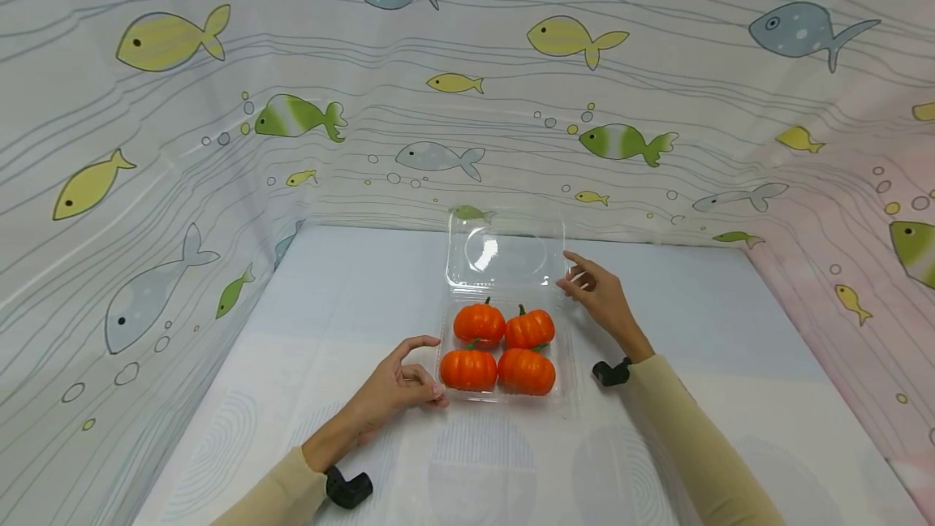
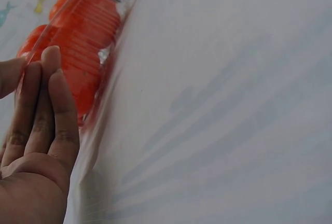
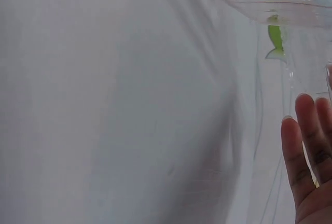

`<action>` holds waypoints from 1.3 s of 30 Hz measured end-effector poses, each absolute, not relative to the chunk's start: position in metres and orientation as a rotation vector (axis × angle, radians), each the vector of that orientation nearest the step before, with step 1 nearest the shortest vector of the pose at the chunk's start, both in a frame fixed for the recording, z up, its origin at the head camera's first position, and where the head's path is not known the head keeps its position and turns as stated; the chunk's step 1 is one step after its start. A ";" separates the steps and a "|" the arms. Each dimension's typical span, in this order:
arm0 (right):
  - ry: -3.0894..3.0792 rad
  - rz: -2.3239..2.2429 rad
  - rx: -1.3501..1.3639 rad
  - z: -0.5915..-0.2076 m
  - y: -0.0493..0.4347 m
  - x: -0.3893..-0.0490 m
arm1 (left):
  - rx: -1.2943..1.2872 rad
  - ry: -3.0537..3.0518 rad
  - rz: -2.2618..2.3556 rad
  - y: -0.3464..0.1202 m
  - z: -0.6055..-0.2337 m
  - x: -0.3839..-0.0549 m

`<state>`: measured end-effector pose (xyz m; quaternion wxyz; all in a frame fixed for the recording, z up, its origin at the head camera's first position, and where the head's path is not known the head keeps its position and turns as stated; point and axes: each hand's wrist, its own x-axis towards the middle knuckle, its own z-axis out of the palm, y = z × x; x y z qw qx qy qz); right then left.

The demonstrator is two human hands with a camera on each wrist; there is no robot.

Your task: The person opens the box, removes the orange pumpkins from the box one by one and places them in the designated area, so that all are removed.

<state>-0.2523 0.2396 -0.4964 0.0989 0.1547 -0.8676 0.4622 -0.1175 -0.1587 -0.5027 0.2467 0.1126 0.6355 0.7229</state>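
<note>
A clear plastic clamshell container [image 1: 504, 401] lies on the table with its lid raised at the back. Several small orange pumpkins [image 1: 468, 370] with green stems sit in its base. At the base's left side my left hand [image 1: 394, 388] holds the edge, index finger stretched along it and thumb near the front corner. The left wrist view shows the thumb and fingertips [image 2: 51, 58] on either side of that edge. My right hand [image 1: 601, 295] has thumb and fingers at the right edge of the lid [image 1: 511, 258], pinching it. In the right wrist view the hand [image 3: 314, 156] is partly cut off.
A pale patterned cloth covers the table [image 1: 351, 291]. Behind it and at both sides rise fish-printed curtain walls [image 1: 380, 96]. A black wrist device [image 1: 349, 489] is on the left wrist, another black device [image 1: 611, 372] on the right.
</note>
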 end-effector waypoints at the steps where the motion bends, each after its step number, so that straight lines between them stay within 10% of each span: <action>1: -2.576 1.366 0.449 -0.497 0.240 -0.253 | 0.311 1.737 1.968 -0.159 -0.502 -0.118; 39: -2.738 1.353 0.294 -0.498 0.241 -0.248 | 0.411 1.823 1.872 -0.163 -0.501 -0.126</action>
